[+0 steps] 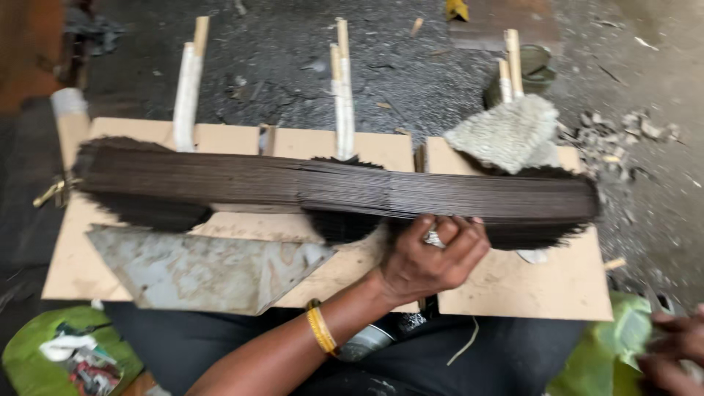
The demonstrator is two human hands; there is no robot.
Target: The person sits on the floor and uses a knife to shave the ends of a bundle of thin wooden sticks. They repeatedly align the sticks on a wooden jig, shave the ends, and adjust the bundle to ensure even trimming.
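A long row of thin dark sticks lies across pale plywood boards on my lap. Three fanned dark bundles spread under it, and white-wrapped bamboo handles point away from me. My left hand, with a ring and a yellow bangle, reaches in from the lower left; its fingers curl over the lower edge of the row, right of the middle. My right hand is blurred at the bottom right corner, holding a green plastic bag.
A grey triangular sheet lies on the left board near me. A rough grey pad rests at the upper right beside a round tin. Rubble litters the dark ground. Another green bag sits at the lower left.
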